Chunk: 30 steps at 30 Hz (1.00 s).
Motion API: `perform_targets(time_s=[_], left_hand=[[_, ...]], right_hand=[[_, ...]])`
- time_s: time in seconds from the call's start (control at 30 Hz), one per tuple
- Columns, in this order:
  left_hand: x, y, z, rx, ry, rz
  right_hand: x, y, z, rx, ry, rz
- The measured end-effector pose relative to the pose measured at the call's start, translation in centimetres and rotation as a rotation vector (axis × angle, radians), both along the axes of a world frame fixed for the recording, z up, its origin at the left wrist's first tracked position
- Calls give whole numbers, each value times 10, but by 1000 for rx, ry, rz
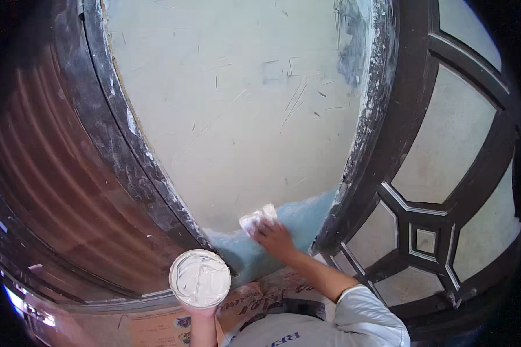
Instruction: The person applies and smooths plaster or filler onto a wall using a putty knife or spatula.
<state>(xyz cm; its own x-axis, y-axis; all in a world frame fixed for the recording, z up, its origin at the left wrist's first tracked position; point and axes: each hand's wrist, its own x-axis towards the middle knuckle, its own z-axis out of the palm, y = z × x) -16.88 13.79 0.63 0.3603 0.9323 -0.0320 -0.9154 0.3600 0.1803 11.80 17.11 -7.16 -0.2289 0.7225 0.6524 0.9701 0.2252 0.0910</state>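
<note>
My left hand (201,312) is wrapped under a round tub (172,284), holding it up near the foot of the wall. Smeared white putty (204,279) fills the tub almost to its rim. In my right hand (273,237) is a flat putty spreader (259,216), coated in white and pressed to the wall. It lies along the border between the off-white coated surface (231,133) above and a bare blue-green strip (301,222) below. Scratches and short ridges mark the off-white coat. My right fingers cover part of the spreader.
Dark, white-smeared frames (367,124) border the wall section on both sides. Left stands a brown ribbed panel (69,191); right, a dark lattice with pale panels (440,139). Printed cardboard (156,328) covers the floor below. Grey-blue patches (353,52) show at the upper right.
</note>
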Motion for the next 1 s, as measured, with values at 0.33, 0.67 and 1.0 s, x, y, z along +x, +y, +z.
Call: perform_targets(time_s=[0.33, 0.67, 1.0], left_hand=[[36, -17, 5, 64, 131, 93], [92, -34, 44, 94, -4, -118], [118, -52, 32, 124, -41, 63]], right_hand=[[44, -34, 88, -203, 1820, 355], [36, -82, 148, -293, 1646, 627], [48, -90, 133, -318, 1539, 758]])
